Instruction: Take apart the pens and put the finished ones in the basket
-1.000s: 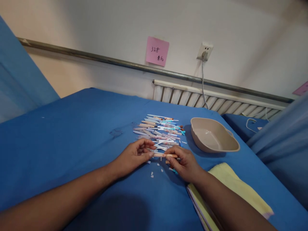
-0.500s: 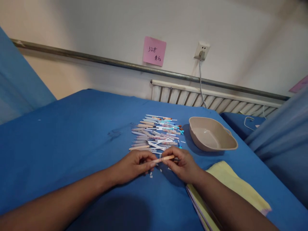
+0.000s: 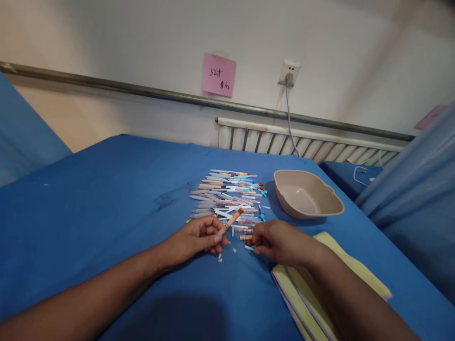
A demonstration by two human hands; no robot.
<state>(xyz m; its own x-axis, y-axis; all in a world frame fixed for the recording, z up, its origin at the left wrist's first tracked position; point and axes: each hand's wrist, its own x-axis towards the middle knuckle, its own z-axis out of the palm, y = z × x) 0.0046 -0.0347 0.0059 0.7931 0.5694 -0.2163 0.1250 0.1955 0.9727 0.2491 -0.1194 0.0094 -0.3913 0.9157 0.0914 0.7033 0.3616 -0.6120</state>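
Note:
My left hand [image 3: 202,237] pinches an orange pen [image 3: 234,218] with a brown end, which tilts up and to the right. My right hand [image 3: 279,240] is lowered to the blue sheet, its thumb and fingers closed together at a short white and teal piece [image 3: 249,247]; whether they grip it is hard to see. Beside those fingertips lies a short orange and brown pen part [image 3: 246,237]. Just beyond both hands spreads a pile of pens and pen parts [image 3: 227,203], with white tubes among them. Several tiny white bits [image 3: 220,258] are scattered between my hands.
A beige plastic basin [image 3: 305,194] stands right of the pile. Under my right forearm is a folded yellow cloth [image 3: 302,293]. The blue sheet [image 3: 106,189] covers the surface up to the wall, where a radiator [image 3: 256,137] and a plugged-in socket [image 3: 289,73] are.
Both hands were together on the orange pen. My right hand has let go of it and moved down to the right. In my left hand the pen now points more upward.

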